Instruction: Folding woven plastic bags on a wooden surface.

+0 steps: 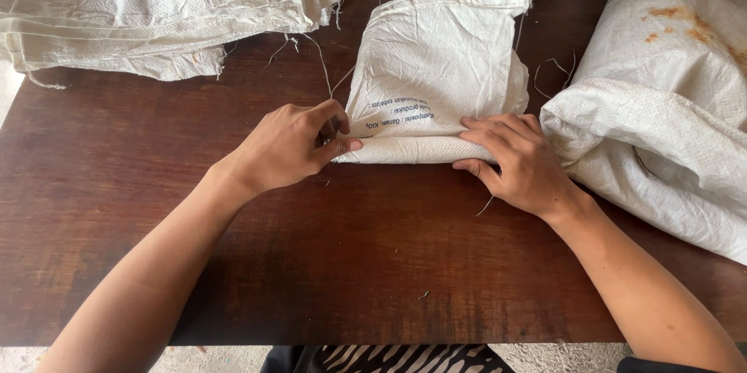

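Your left hand (292,143) is pinching the sack's (436,70) folded edge. Your right hand (517,159) is pressing it flat, fingers open, on the table (350,264).

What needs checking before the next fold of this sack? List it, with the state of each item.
1. Left hand pinches the left end of the rolled edge: ok.
2. Right hand presses the right end of the fold flat: ok.
3. Sack lies flat on the table: ok, though creased.
4. Fold runs straight between both hands: ok.
5. Loose threads by the sack clear of the fold: cannot tell.
6. Full bag at right leaves room: not ok, it touches the right hand's side.
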